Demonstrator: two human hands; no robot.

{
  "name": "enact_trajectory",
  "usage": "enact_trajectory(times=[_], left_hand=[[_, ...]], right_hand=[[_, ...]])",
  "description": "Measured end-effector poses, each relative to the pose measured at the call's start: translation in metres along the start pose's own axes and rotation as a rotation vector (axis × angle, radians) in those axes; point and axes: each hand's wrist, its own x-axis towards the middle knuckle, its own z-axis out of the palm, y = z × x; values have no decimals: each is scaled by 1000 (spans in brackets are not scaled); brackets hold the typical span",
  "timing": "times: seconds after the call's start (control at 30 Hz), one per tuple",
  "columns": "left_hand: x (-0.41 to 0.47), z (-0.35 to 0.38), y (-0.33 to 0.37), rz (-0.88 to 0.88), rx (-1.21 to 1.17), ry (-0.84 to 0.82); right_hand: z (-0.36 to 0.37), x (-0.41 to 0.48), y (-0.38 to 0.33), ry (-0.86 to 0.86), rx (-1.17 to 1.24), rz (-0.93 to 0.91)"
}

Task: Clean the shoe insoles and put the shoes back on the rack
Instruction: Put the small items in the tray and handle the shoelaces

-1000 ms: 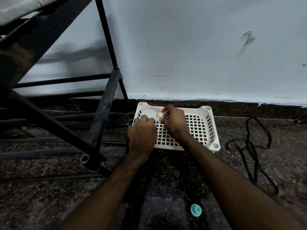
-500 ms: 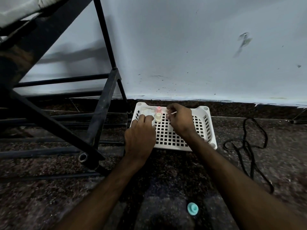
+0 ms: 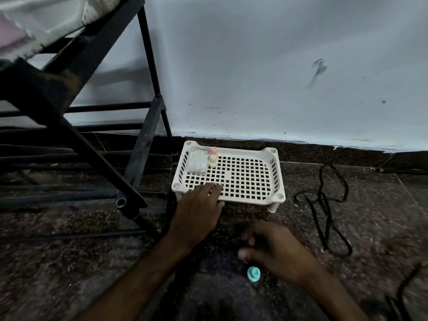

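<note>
- No brand, label or writing can be read on anything here.
- The black metal rack (image 3: 141, 144) fills the left side and stands on the dark speckled floor (image 3: 69, 262) against the pale wall (image 3: 254, 66). Its nearest leg is just left of the left hand.
- Something white (image 3: 46, 22) lies on the rack's top bar at the upper left, cut by the frame; I cannot tell if it is a shoe.
- A white grid tray (image 3: 275, 181) sits on the floor by the wall, just right of the rack.
- In its far left corner are a clear box (image 3: 197, 162) and, touching it, a small upright bottle (image 3: 213, 157) with a pink top.
- The left hand (image 3: 199, 209) rests palm down on the tray's near left rim, fingers fairly straight, gripping nothing.
- The right hand (image 3: 275, 249) is blurred above the floor, near the tray's front; its fingers look loosely bent, and I cannot tell if it holds anything.
- A teal cap (image 3: 253, 273) lies just below its thumb.
- A black cord (image 3: 320, 198) lies looped to the right.
</note>
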Motion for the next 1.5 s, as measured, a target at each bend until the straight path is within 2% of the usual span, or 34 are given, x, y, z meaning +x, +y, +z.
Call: enact_trajectory(times=[0.07, 0.13, 0.37, 0.47, 0.63, 0.73, 0.83, 1.0, 1.23, 1.5], left_hand=[[-5, -1, -1, 26, 12, -22], [-5, -2, -3, 39, 6, -38], [-15, 2, 7, 87, 8, -178], [-15, 4, 11, 98, 26, -207], [-13, 3, 9, 70, 3, -187], [-12, 5, 5, 68, -16, -123], [-6, 6, 2, 29, -47, -90], [2, 10, 1, -36, -45, -103], [-1, 14, 0, -6, -12, -162], [5, 18, -2, -6, 10, -205]], right_hand=[[14, -17, 11, -149, -123, -8], [27, -20, 20, -214, -173, -47], [33, -6, 5, -83, -253, -73], [21, -2, -4, 46, -198, -85], [-25, 40, -18, 422, -4, -32], [-49, 94, -24, 511, 52, -30], [-53, 148, -24, 483, 78, -18], [-41, 207, -13, 391, -121, 18], [-18, 223, 5, 441, -135, 81], [-19, 217, 3, 408, -75, 34]])
